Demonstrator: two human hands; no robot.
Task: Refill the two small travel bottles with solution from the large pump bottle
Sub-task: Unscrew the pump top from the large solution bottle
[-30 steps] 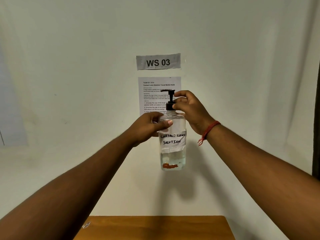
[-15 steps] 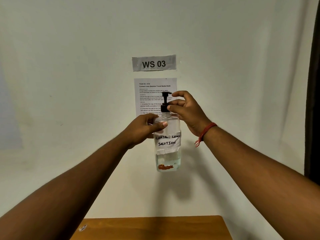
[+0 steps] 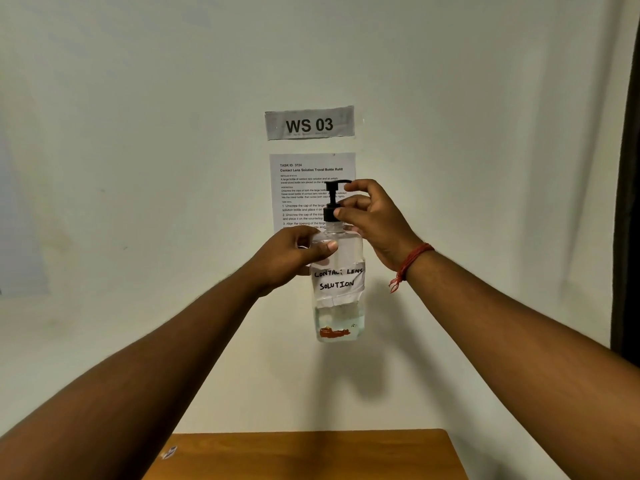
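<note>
A large clear pump bottle [image 3: 339, 306] with a white label reading "CONTACT LENS SOLUTION" is held up in the air in front of the wall, a little liquid showing at its bottom. My left hand [image 3: 294, 254] grips its upper body from the left. My right hand [image 3: 374, 220] pinches the black pump cap [image 3: 331, 206] at the collar, with one finger touching the nozzle tip. No small travel bottle is in view.
A wooden table [image 3: 311, 455] shows at the bottom edge, with a small scrap [image 3: 169, 452] near its left side. On the wall hang a "WS 03" sign [image 3: 309, 123] and a printed task sheet [image 3: 304, 188]. A dark curtain [image 3: 628, 202] borders the right edge.
My right-hand fingers have shifted on the pump cap, from wrapping the collar to pinching it with a finger up at the nozzle. The bottle stays held at about the same height.
</note>
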